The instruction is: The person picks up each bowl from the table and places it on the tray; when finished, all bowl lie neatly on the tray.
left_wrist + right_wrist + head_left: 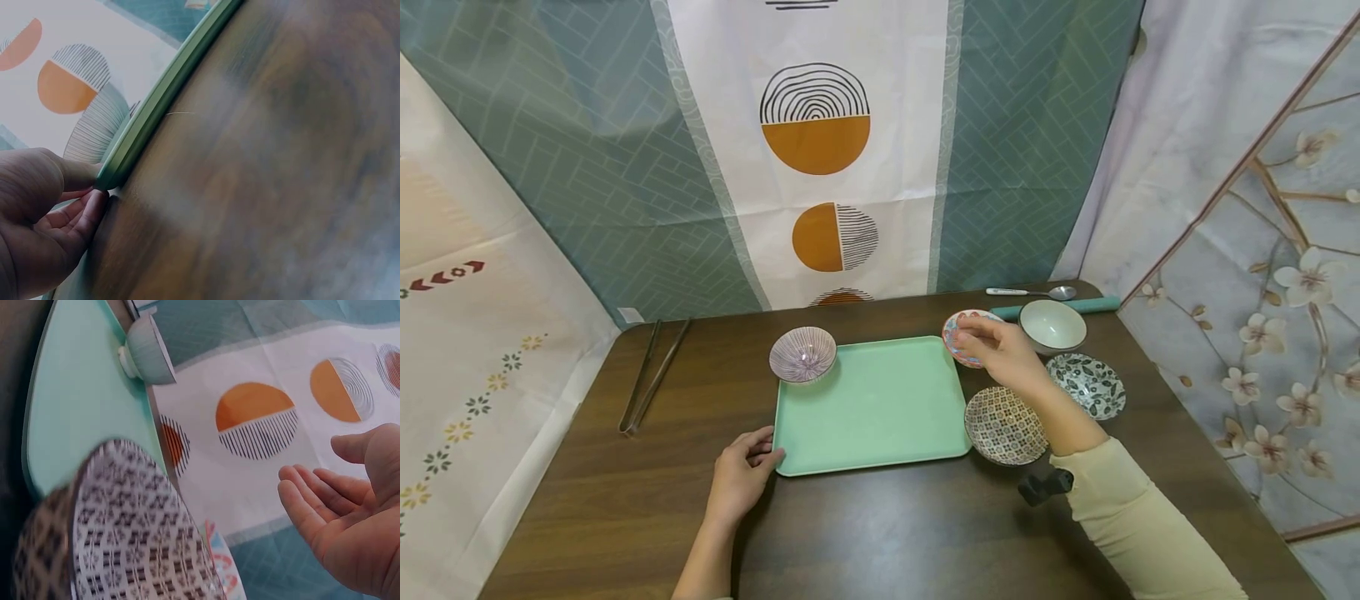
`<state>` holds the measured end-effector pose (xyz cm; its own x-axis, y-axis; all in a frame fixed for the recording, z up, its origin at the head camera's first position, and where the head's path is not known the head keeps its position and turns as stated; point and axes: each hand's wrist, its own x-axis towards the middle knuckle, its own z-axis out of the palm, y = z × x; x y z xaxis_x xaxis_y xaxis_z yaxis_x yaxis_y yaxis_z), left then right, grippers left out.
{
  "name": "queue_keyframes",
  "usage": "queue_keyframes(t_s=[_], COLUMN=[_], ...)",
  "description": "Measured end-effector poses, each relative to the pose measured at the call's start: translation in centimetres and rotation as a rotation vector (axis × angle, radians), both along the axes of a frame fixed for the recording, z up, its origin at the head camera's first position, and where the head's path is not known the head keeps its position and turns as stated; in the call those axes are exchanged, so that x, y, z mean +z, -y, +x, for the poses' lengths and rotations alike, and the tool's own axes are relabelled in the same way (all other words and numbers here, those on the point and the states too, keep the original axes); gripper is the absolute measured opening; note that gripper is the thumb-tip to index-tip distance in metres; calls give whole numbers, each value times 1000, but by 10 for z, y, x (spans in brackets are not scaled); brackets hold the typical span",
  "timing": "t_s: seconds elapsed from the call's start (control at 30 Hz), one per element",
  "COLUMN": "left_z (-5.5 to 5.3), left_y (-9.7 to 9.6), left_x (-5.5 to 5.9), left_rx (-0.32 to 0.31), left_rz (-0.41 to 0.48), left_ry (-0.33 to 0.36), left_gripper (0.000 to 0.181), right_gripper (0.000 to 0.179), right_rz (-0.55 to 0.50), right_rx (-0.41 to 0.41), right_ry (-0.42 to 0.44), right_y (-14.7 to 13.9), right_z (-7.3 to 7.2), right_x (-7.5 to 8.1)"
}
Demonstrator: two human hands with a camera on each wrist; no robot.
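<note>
My left hand [745,475] pinches the near left corner of the light green tray [880,408]. In the left wrist view its thumb lies on the tray's rim [159,94] and the fingers bend below it. Above the small red-and-blue patterned bowl [954,337], my right hand [1000,350] covers part of that bowl in the head view. The right wrist view shows that hand [350,519] with thumb and fingers apart, nothing between them. A purple-striped bowl [802,354] sits at the tray's far left corner. A brown checked bowl [1003,425] stands by the tray's right edge.
To the right are a plain pale bowl [1052,325] and a leaf-patterned bowl [1086,385]. Behind them lie a spoon [1060,293] and a teal rod-like thing [1093,305]. Metal tongs [651,375] lie far left. Printed cloth [850,183] hangs behind the wooden table [880,533].
</note>
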<state>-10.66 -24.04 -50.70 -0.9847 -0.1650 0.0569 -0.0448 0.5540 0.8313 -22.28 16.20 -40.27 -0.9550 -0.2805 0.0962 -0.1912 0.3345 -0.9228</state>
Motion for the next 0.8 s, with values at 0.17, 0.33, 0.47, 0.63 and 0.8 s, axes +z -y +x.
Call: queue_keyframes(t_s=[0.17, 0.33, 0.47, 0.63, 0.8], left_z=[0, 0, 0, 0, 0], left_y=[-1, -1, -1, 0, 0], left_x=[-1, -1, -2, -3, -2], left_rx=[11, 11, 14, 23, 25], left_rz=[-2, -2, -3, 3, 8], left_ry=[-5, -5, -4, 0, 2], left_gripper=[38, 38, 39, 39, 39], right_gripper=[47, 41, 47, 54, 52], right_rz=[-21, -58, -98, -92, -41], right_rx=[-37, -49, -81, -123, -171], right_ry=[8, -25, 17, 48, -6], right_y=[-16, -32, -47, -64, -80], right_z=[4, 4, 6, 11, 14], right_x=[-2, -6, -7, -6, -6])
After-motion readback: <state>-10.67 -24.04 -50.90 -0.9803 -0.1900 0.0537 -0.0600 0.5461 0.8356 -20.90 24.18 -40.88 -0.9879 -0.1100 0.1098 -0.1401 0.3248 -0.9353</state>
